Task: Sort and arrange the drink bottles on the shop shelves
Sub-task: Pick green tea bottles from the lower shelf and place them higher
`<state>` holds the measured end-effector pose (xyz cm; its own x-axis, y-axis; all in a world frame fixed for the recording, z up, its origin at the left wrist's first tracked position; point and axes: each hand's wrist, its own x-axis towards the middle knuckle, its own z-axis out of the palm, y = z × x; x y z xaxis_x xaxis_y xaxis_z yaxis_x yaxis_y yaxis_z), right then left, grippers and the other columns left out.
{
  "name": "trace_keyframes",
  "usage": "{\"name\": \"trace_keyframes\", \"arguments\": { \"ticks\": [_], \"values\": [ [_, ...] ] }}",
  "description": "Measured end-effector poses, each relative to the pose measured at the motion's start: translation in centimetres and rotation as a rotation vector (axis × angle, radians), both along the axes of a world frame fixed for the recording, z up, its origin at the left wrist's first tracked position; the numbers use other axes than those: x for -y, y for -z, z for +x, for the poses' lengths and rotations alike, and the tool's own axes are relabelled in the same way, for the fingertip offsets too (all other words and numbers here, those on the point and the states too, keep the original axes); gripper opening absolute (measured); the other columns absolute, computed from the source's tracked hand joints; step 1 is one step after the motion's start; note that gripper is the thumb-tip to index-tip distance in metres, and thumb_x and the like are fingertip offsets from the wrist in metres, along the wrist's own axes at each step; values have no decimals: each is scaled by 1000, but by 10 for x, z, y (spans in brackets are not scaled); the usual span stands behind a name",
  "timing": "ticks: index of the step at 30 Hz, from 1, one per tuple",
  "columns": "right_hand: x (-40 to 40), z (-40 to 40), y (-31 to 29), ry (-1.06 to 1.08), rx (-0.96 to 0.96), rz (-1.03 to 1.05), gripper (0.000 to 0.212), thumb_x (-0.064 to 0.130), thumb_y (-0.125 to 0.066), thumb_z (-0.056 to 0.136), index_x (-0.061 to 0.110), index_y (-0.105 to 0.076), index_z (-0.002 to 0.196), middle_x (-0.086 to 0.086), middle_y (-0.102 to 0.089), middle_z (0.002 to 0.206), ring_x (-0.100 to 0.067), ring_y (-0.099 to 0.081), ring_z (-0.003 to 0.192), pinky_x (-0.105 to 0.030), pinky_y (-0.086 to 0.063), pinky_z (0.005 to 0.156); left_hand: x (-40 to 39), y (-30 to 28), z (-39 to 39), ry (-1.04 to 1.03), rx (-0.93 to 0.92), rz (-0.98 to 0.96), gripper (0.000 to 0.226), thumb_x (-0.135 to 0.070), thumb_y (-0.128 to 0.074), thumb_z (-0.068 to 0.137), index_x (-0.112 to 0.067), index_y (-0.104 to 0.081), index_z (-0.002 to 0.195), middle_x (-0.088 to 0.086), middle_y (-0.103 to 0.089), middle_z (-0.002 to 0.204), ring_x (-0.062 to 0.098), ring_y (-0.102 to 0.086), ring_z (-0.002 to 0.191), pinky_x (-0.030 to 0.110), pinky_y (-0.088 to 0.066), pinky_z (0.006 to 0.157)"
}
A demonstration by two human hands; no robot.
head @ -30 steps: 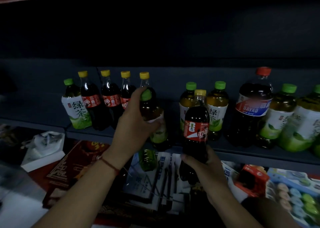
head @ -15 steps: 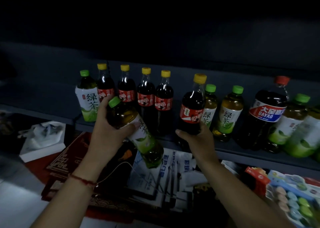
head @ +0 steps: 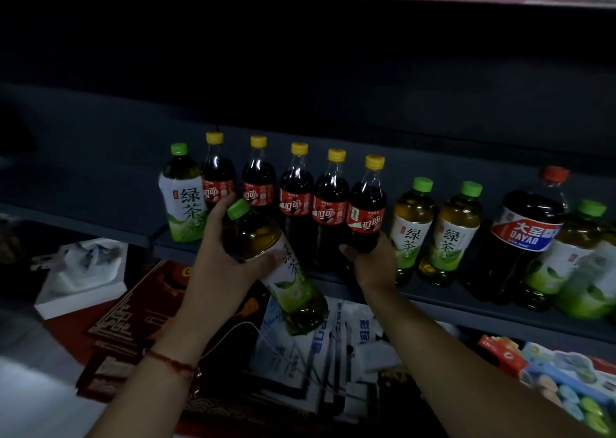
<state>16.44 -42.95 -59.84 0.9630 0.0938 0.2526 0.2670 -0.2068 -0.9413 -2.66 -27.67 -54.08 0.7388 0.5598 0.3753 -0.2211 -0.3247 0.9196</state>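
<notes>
The left hand (head: 226, 267) is wrapped around a green tea bottle (head: 276, 264), holding it tilted in front of the shelf (head: 433, 301) edge. The right hand (head: 373, 264) grips the base of a cola bottle (head: 366, 211) standing on the shelf, last in the cola row and just beside the upright tea bottles (head: 433, 231).

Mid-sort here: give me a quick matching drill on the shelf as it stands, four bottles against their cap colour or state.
Things:
1. leftmost standing tea bottle
2. cola bottle at the right hand
3. big DAYAO bottle
4. tea bottle in the left hand

States:
A. red cap, upright on the shelf
B. tilted, off the shelf
C. yellow cap, gripped low at its base
D. green cap, upright beside the cola row

Pairs: 1-D, 2-C, 3-A, 4-B
</notes>
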Motion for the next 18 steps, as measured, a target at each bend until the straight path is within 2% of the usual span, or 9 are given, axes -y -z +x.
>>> {"name": "trace_keyframes", "arguments": {
  "ticks": [4,7,11,13,16,18],
  "values": [
    [0,6,7,8,28,-29,55,15,-82,74,8,-56,122,-6,-66,118,-20,-61,107,-26,-45,86,3,-2,1,-1,16,-24,94,-8,-85,73,-37,-34,147,-17,-57,126,-14,-59,104,6,-51,79],
    [4,1,3,-46,24,-36,59,16,-82,73,11,-54,124,-3,-64,119,-19,-60,110,-29,-46,90,5,-6,0,-6,20,-38,94,-13,-85,72,-41,-34,146,-20,-55,127,-16,-57,106,7,-51,81],
    [24,-31,-9,-139,45,54,40,21,-73,82,28,-53,116,5,-64,113,-12,-61,108,-36,-51,93,10,-15,-3,-5,39,-54,92,-13,-86,72,-40,-36,144,-21,-55,125,-17,-56,105,6,-50,80],
    [38,-54,-17,-194,45,28,43,31,-69,85,34,-51,124,9,-60,122,-8,-56,115,-36,-49,98,14,-23,-5,-4,41,-68,90,-13,-86,71,-42,-39,142,-20,-56,123,-12,-58,105,10,-52,79],
    [55,-84,-47,-401,-93,-122,59,54,-65,83,37,-45,135,13,-51,133,-6,-49,123,-35,-43,105,25,-41,-7,10,47,-83,88,-12,-87,70,-46,-41,137,-13,-58,119,-6,-61,103,13,-54,76],
    [65,-100,-75,-597,-150,-221,57,60,-61,76,41,-49,129,17,-57,128,-3,-55,118,-24,-46,98,32,-56,-7,35,67,-79,86,-9,-86,71,-42,-42,138,-10,-59,119,-8,-63,98,11,-53,73]
  ]
}}
